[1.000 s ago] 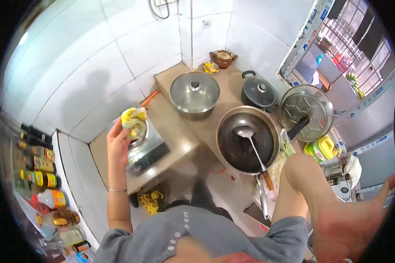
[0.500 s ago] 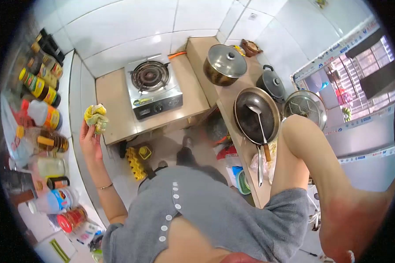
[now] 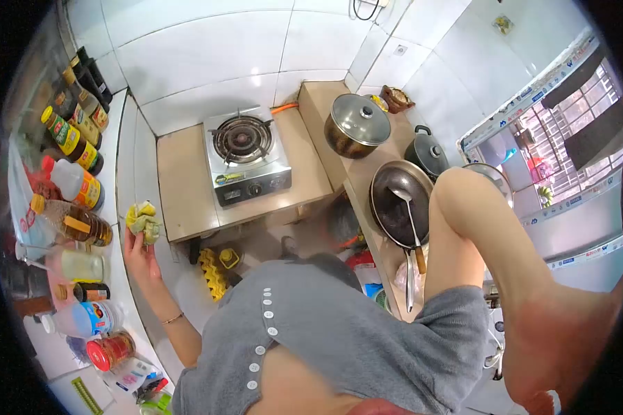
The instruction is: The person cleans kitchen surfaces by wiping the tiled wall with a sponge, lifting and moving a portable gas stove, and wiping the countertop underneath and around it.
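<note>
My left hand (image 3: 142,261) is at the left, between the bottle shelf and the stove counter. Its fingers are closed on a crumpled yellow-and-green cloth (image 3: 143,223), which sticks up above the fingertips. My right arm (image 3: 464,200) is raised on the right side, the elbow bent sharply and the forearm folded back toward the camera. The right hand itself lies outside the picture. Ahead of me a single-burner gas stove (image 3: 248,155) stands on the tiled counter, with nothing on its burner.
Bottles and jars, among them an oil bottle (image 3: 73,220) and a red-lidded jar (image 3: 111,351), line the left shelf (image 3: 128,304). On the right counter are a lidded pot (image 3: 358,124), a smaller black pot (image 3: 428,153) and a wok (image 3: 391,207) holding a spatula (image 3: 410,218).
The view has tilted, so the stove and pots appear lower. My left hand, still gripping the cloth, sits slightly lower in the picture. The right arm stays folded.
</note>
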The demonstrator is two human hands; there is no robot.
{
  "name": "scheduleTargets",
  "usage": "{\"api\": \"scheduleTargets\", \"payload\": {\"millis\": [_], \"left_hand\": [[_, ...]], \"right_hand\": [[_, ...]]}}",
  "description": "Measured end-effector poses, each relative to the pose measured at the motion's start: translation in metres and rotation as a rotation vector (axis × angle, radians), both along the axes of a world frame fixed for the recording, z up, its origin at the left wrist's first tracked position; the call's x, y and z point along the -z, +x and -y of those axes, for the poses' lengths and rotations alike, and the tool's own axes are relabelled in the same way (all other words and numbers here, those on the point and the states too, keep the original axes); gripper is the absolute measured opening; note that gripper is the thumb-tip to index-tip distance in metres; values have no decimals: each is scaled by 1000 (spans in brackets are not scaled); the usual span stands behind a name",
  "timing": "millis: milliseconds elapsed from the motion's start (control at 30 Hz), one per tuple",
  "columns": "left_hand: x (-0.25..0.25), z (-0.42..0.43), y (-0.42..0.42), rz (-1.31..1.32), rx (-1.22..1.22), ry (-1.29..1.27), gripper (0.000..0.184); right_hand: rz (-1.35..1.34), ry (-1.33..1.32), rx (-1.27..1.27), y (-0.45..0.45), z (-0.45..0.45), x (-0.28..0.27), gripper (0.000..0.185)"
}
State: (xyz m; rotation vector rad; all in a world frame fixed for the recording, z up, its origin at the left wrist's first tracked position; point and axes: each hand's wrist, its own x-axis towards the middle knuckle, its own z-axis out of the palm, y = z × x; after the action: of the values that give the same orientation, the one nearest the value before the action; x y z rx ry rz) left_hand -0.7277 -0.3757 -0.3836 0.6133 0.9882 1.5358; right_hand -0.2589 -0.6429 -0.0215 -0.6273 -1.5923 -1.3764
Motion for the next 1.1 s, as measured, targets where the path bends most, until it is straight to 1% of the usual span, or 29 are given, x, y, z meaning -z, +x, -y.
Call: {"api": "scheduleTargets", "payload": {"millis": [333, 533, 600, 700, 733, 800, 833, 867, 933, 967, 1033, 1100], "left_hand": [[5, -33, 35, 12, 42, -39, 44], [13, -54, 45, 31, 164, -19, 44], [14, -60, 50, -3, 173, -70, 44], [15, -65, 55, 45, 235, -105, 45], [18, -68, 57, 19, 223, -104, 47], [35, -74, 53, 50, 260, -81, 49], [15, -68, 61, 27, 260, -95, 49], [11, -67, 62, 8, 250, -129, 49], [16, -68, 63, -27, 267, -101, 46], [15, -67, 62, -37, 233, -115, 46], [12, -66, 63, -42, 288, -100, 45], [12, -65, 61, -43, 283, -104, 45]], "right_hand": [[-10, 29, 74, 6, -13, -1, 22], [-15, 35, 118, 5, -24, -4, 22], [-16, 43, 137, 3, -27, -6, 22], [-32, 46, 176, 1, -34, -7, 22], [-42, 51, 176, 4, -36, -7, 22], [-76, 49, 184, 9, -41, -10, 23], [-91, 53, 199, 12, -41, -14, 23], [-104, 54, 223, 16, -40, -18, 23], [-129, 55, 250, 21, -44, -23, 23], [-134, 61, 263, 23, -47, -24, 23], [-151, 65, 275, 27, -52, -26, 23], [-154, 64, 283, 30, -53, -28, 23]]}}
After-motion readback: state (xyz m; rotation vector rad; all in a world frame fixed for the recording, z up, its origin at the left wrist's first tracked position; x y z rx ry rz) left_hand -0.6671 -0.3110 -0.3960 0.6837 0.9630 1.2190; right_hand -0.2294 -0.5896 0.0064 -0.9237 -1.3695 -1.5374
